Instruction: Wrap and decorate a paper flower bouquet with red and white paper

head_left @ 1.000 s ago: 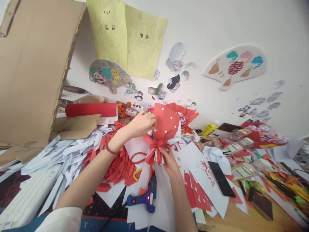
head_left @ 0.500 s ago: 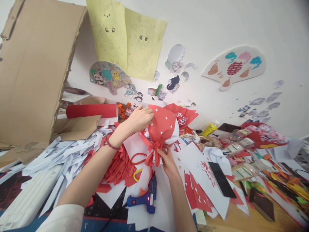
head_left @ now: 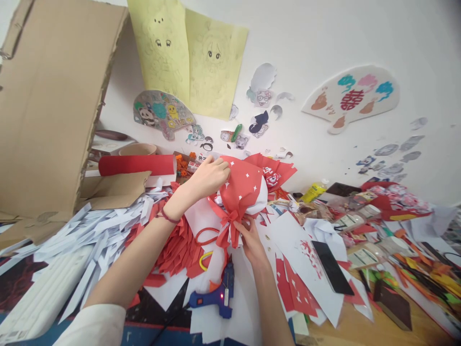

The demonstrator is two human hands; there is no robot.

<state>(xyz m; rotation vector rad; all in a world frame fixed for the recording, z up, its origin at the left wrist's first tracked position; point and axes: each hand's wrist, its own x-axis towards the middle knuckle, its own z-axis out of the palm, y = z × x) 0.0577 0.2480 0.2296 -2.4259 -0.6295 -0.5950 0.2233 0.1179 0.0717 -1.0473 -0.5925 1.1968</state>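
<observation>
A bouquet [head_left: 242, 185] wrapped in red paper with white stars stands in front of me, gathered at its neck by a red bow [head_left: 233, 220]. My left hand [head_left: 211, 175] is closed at the upper left edge of the wrapping, fingers bent and pinching the paper; the fingertips are partly hidden. Lower down, my right hand [head_left: 252, 242] grips the gathered neck just beside the bow, thumb in front. Below the bouquet lies a blue glue gun [head_left: 212, 298] with a lit red light. A yellow-handled tool [head_left: 204, 261] is near it.
Folded white paper strips [head_left: 104, 230] and folded red pieces [head_left: 178, 250] are heaped at left. A cardboard sheet [head_left: 54, 105] stands behind them. At right lie a black phone [head_left: 332, 266], starred red paper [head_left: 297, 293] and bottles [head_left: 356, 218]. Another red bouquet [head_left: 399, 199] rests farther right.
</observation>
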